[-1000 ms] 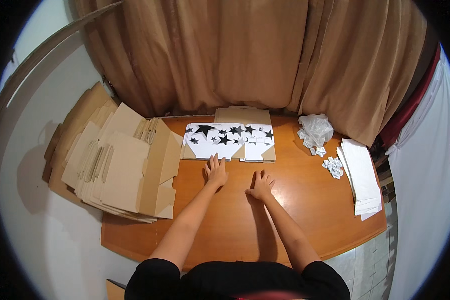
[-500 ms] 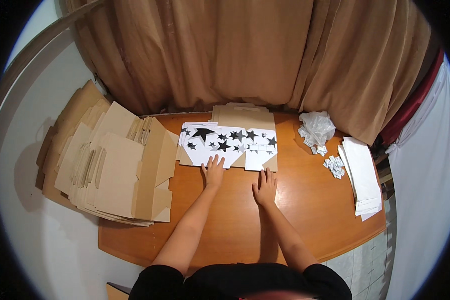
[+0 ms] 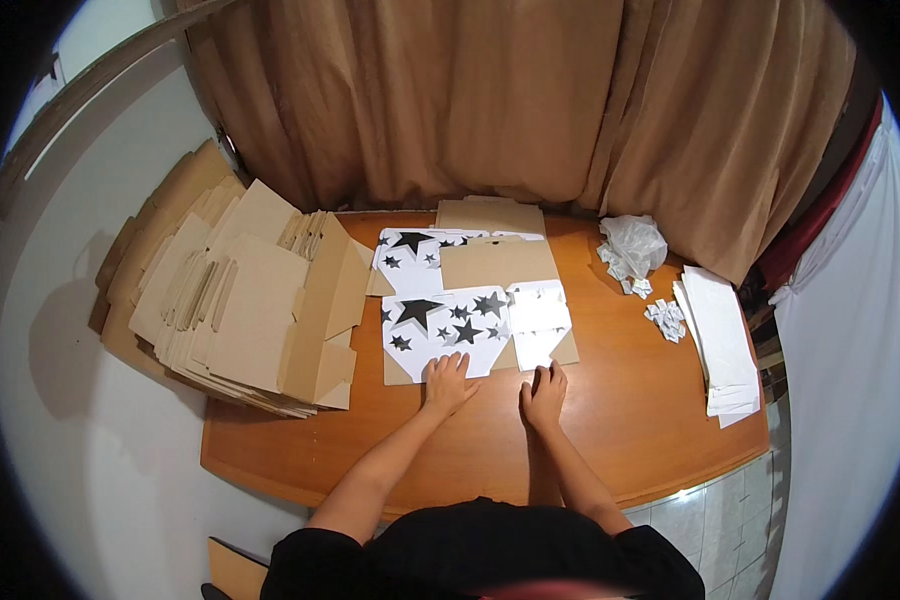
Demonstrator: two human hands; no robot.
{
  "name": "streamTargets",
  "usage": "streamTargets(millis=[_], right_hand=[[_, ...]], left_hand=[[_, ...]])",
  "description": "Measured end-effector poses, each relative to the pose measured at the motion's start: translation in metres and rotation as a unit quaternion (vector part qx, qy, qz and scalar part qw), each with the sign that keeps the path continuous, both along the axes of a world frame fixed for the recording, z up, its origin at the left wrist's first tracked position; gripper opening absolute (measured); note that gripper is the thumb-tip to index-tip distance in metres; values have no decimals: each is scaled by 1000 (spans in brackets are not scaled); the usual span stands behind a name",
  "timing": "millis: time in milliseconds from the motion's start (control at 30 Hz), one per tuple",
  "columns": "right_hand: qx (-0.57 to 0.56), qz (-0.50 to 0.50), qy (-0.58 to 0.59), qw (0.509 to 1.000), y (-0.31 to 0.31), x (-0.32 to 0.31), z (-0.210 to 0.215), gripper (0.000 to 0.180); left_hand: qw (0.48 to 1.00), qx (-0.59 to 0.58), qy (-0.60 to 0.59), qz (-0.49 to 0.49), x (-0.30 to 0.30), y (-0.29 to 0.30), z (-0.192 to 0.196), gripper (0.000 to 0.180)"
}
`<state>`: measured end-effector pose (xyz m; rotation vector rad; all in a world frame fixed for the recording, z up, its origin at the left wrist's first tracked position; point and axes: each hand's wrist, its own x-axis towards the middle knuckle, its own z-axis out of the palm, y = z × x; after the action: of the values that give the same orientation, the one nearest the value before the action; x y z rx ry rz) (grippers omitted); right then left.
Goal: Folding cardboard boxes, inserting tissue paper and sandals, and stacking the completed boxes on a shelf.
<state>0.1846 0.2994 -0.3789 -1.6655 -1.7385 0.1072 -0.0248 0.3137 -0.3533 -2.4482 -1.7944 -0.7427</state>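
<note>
A flat cardboard box blank (image 3: 568,352) with white paper panels and black stars (image 3: 462,332) lies in front of me. My left hand (image 3: 452,384) rests on its near edge, fingers spread over the star-printed panel (image 3: 490,355). My right hand (image 3: 544,396) is at the near right edge, below a shiny white panel (image 3: 536,328); its fingers are apart and the fingertips touch the edge. Farther back lies another blank with a star-printed panel (image 3: 402,270), partly covered by a plain brown flap (image 3: 495,263).
To the left a tall leaning pile of brown cardboard blanks (image 3: 255,300) stands on the table (image 3: 300,455). On the right are a clear plastic bag (image 3: 634,243), small white packets (image 3: 665,320) and a stack of white paper (image 3: 718,340). Brown curtains (image 3: 470,100) hang behind.
Both hands have drawn the upper star-printed blank toward me, uncovering another star-printed blank behind it. The view has shifted slightly.
</note>
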Motion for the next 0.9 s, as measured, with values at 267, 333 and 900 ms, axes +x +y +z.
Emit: streamTargets(millis=[267,333,900], right_hand=[[-17,17,-9,1000,-74,10,5,45],[-24,22,11,999,-83,12,2,42],[-167,-145,632,743,-127,-18,9,71]], left_hand=[[993,63,89,-51,6,-40,-48,54],[990,51,113,-70,13,-51,-51,54],[986,-37,-154,-47,41,-90,78,30]])
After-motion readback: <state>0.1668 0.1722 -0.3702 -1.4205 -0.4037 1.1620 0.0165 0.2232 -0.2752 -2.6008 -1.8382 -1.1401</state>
